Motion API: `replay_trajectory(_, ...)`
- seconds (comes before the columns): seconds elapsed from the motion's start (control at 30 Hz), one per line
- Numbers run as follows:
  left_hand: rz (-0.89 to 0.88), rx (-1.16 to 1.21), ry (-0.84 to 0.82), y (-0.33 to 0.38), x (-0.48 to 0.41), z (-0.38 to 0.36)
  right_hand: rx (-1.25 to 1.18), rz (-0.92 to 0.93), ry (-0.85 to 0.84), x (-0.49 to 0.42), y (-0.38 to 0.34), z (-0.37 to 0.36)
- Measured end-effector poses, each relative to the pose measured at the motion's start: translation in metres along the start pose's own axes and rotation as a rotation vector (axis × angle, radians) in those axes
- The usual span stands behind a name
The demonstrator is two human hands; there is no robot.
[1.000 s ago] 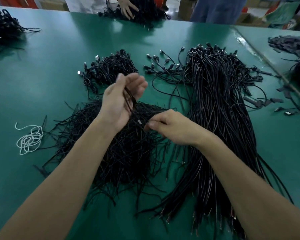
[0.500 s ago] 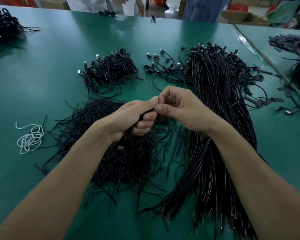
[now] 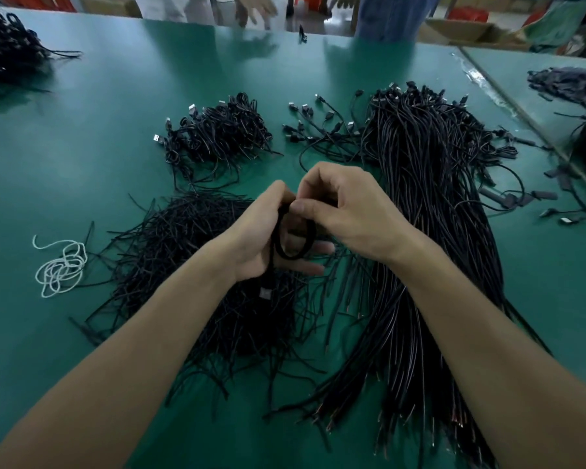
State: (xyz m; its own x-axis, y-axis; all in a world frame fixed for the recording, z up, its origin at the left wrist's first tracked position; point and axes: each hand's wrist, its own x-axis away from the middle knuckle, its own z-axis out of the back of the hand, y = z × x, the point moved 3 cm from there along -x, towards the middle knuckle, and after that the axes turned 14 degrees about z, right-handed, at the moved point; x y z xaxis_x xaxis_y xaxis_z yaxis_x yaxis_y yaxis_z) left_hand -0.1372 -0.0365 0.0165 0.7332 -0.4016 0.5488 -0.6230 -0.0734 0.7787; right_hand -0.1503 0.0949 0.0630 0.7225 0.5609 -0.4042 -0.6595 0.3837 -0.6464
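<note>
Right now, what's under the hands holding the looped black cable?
Below the left hand, right hand and looped black cable lies a heap of thin black wire ties on the green table. The heap's middle, straight beneath them, is covered.

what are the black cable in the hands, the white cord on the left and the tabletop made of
Black cable: likely rubbery plastic sheath, matte, bending in a smooth loop; its plug has a metal-looking tip.
White cord: perhaps twisted string or thin plastic, hard to tell.
Tabletop: smooth green mat, semi-gloss, showing reflections.
</note>
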Motion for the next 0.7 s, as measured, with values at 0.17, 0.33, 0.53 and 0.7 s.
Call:
replay_trajectory(0.17,0.049,0.021,-0.082,-0.001,0.001,0.000,-0.012,0.024,0.086,-0.008,-0.001,0.002)
replay_trajectory(0.33,-0.016,-0.126,0.208,-0.002,0.000,0.020,-0.190,-0.199,0.172,-0.003,0.022,-0.003)
replay_trajectory(0.53,-0.092,0.106,0.392,0.002,0.005,0.044,0.309,-0.324,-0.415,0.018,0.053,-0.017)
replay_trajectory(0.7,-0.075,0.167,0.385,0.006,0.002,0.046,0.489,-0.317,-0.536,0.021,0.053,-0.030)
